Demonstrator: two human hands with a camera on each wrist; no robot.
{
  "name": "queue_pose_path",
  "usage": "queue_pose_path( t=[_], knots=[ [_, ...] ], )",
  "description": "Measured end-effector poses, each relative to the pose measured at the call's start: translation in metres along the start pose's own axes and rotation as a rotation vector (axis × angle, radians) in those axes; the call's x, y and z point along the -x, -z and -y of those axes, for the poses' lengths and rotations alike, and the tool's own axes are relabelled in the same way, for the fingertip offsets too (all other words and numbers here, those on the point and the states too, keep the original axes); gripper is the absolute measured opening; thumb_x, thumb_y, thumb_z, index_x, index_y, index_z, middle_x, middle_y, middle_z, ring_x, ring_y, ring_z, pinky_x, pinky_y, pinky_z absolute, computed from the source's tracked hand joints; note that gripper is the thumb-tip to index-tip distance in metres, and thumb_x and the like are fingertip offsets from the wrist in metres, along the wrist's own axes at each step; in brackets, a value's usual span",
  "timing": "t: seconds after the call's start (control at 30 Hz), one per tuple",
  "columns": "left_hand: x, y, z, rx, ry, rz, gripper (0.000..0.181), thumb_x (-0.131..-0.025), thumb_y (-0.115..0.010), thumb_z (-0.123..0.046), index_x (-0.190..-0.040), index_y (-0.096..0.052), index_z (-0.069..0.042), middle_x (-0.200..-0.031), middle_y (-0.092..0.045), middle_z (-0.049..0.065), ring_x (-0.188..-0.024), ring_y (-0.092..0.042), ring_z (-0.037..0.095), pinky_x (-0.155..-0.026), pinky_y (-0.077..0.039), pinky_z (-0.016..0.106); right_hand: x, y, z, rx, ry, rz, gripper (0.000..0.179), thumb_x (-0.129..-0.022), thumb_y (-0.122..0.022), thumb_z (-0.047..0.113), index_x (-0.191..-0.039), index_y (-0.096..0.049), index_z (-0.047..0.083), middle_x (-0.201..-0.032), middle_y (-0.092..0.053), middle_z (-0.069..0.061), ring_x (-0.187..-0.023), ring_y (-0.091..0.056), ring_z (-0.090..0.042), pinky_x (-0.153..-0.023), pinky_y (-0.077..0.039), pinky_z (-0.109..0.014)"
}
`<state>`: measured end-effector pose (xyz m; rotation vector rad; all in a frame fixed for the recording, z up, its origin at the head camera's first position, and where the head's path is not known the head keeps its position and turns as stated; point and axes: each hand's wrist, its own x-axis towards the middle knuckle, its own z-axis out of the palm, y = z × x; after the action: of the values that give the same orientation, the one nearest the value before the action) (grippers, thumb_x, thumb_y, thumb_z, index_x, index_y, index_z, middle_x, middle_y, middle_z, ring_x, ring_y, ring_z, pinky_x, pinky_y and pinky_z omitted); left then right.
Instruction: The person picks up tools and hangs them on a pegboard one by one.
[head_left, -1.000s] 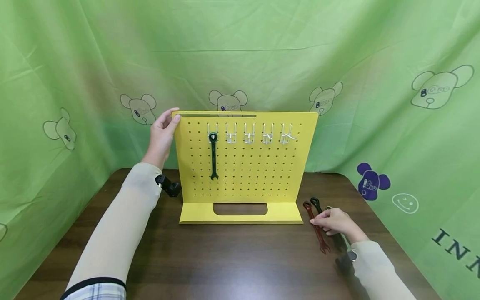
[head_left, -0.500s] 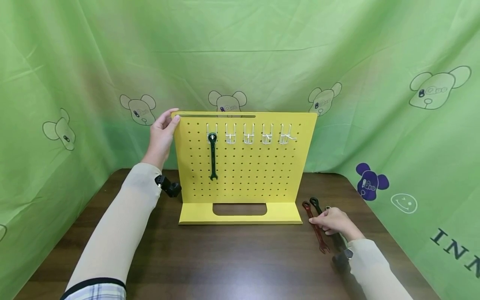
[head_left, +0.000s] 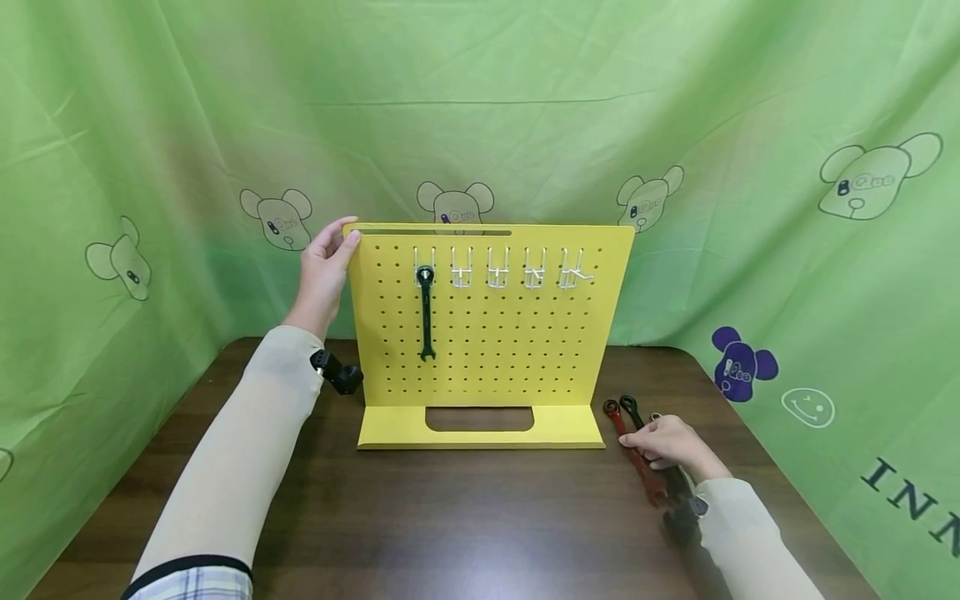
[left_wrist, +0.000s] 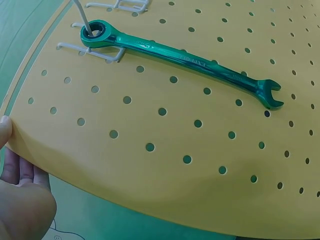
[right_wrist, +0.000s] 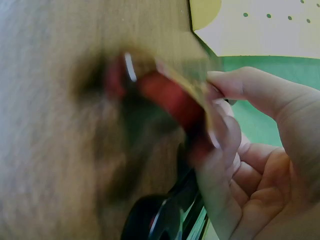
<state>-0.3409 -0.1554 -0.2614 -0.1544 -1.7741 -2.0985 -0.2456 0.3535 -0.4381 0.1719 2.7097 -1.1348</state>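
Note:
My left hand [head_left: 322, 271] grips the upper left corner of an upright yellow pegboard [head_left: 615, 250], thumb in front and fingers behind. From the pegboard's leftmost white hook hangs a green combination wrench [left_wrist: 185, 60] by its ring end. Over at the right, my right hand [head_left: 671, 442] pinches a red combination wrench [head_left: 647, 479] between thumb and fingers near mid-handle. That wrench is motion-blurred in the right wrist view, its far end tilted off the table. Beside it lies a dark wrench [head_left: 630, 406], partly hidden by the hand. Another ring end [head_left: 657, 415] shows just behind the fingers.
White wire hooks [head_left: 497, 271] stand in a row along the board's upper part; the rightmost one points sideways. The board's base [head_left: 390, 425] rests on the brown table [head_left: 465, 517]. A green curtain [head_left: 480, 100] hangs behind and at both sides.
The red wrench has started to turn in my right hand: its ring end shifts slightly left and up, its open end blurs rightward. My left hand keeps its grip on the board.

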Motion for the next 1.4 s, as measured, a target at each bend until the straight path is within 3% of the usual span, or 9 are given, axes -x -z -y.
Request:
queue_pose_path(
  t=[0.23,0.57,0.93,1.4],
  knots=[
    [0.0,0.0,0.0,-0.007,-0.011,-0.005,0.03,-0.1,-0.063,-0.019,-0.13,-0.066,-0.017,-0.107,-0.058,0.0,-0.096,-0.055,0.012,-0.086,-0.051,0.023,-0.001,0.003,-0.002,-0.057,0.025,0.026,0.028,-0.089,-0.075,0.017,-0.096,-0.073,-0.01,-0.073,-0.06,-0.002,-0.066,-0.06,-0.014,-0.061,-0.06,-0.031],
    [-0.001,-0.001,0.0,-0.011,0.003,-0.001,0.039,-0.1,-0.063,-0.02,-0.137,-0.06,-0.009,-0.109,-0.059,0.001,-0.097,-0.056,0.012,-0.089,-0.051,0.025,0.006,0.007,-0.002,-0.087,0.066,0.077,0.029,-0.095,-0.069,0.017,-0.102,-0.068,-0.011,-0.074,-0.059,-0.002,-0.07,-0.057,-0.015,-0.062,-0.059,-0.031],
    [-0.001,-0.001,0.0,-0.001,-0.002,0.002,0.033,-0.1,-0.063,-0.019,-0.133,-0.064,-0.013,-0.111,-0.06,0.002,-0.099,-0.057,0.014,-0.091,-0.051,0.027,0.01,0.009,0.002,-0.142,0.077,0.094,0.032,-0.098,-0.064,0.017,-0.111,-0.061,-0.012,-0.079,-0.057,-0.005,-0.076,-0.055,-0.019,-0.063,-0.058,-0.034],
    [-0.001,-0.001,0.0,-0.015,-0.002,-0.006,0.035,-0.1,-0.063,-0.019,-0.134,-0.063,-0.012,-0.11,-0.06,0.001,-0.098,-0.057,0.013,-0.09,-0.051,0.026,0.019,0.014,0.024,-0.136,0.174,0.113,0.03,-0.102,-0.06,0.016,-0.113,-0.056,-0.011,-0.077,-0.056,-0.004,-0.073,-0.055,-0.018,-0.061,-0.059,-0.035]
  ],
)
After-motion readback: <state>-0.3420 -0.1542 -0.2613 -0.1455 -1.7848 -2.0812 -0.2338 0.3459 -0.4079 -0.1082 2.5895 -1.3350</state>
